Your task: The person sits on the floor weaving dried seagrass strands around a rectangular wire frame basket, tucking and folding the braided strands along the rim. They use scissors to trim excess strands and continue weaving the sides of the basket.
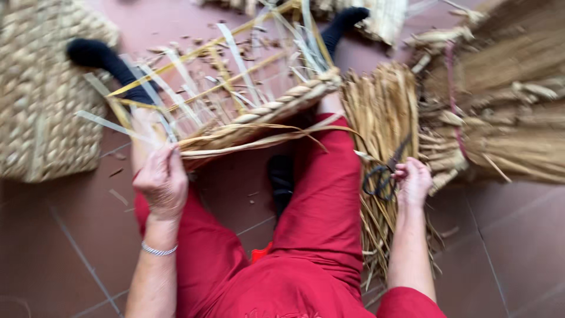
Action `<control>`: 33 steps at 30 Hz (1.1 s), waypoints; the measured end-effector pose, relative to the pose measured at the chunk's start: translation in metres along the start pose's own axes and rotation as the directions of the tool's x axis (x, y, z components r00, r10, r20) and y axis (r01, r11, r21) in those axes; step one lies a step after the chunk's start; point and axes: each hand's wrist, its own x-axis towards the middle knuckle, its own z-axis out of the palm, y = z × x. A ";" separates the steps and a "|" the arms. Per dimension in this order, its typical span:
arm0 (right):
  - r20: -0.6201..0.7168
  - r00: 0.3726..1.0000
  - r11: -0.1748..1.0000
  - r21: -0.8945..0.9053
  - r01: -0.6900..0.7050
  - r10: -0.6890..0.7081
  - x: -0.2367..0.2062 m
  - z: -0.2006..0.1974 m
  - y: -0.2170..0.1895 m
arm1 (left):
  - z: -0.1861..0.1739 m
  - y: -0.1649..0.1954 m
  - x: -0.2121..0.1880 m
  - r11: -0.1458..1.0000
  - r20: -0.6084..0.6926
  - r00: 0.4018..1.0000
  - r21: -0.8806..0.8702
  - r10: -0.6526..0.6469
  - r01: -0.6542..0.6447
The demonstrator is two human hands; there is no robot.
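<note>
The left hand grips the edge of a half-woven basket, which lies across the red-trousered legs; only loose strips stand up inside it. The right hand is closed on black scissors, over a straw bundle. A finished woven basket stands at the left.

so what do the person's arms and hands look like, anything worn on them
Both forearms are bare. The left hand has a thin silver bracelet at the wrist. The right hand wears nothing visible. A red sleeve edge shows at the right upper arm.
</note>
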 end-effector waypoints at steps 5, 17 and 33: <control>0.004 0.984 0.736 -0.663 0.137 -0.180 -0.008 -0.035 0.026 | 0.008 0.015 0.009 0.994 0.131 0.990 0.083 0.059 -0.070; 0.221 0.902 0.320 -0.881 0.348 -0.372 -0.038 -0.008 0.027 | 0.008 -0.046 0.016 0.604 0.235 0.817 -0.573 -0.527 0.554; 0.472 0.868 0.960 0.136 -0.243 0.153 -0.045 -0.052 0.006 | -0.010 -0.052 -0.004 0.525 0.110 0.768 -0.668 -0.631 0.527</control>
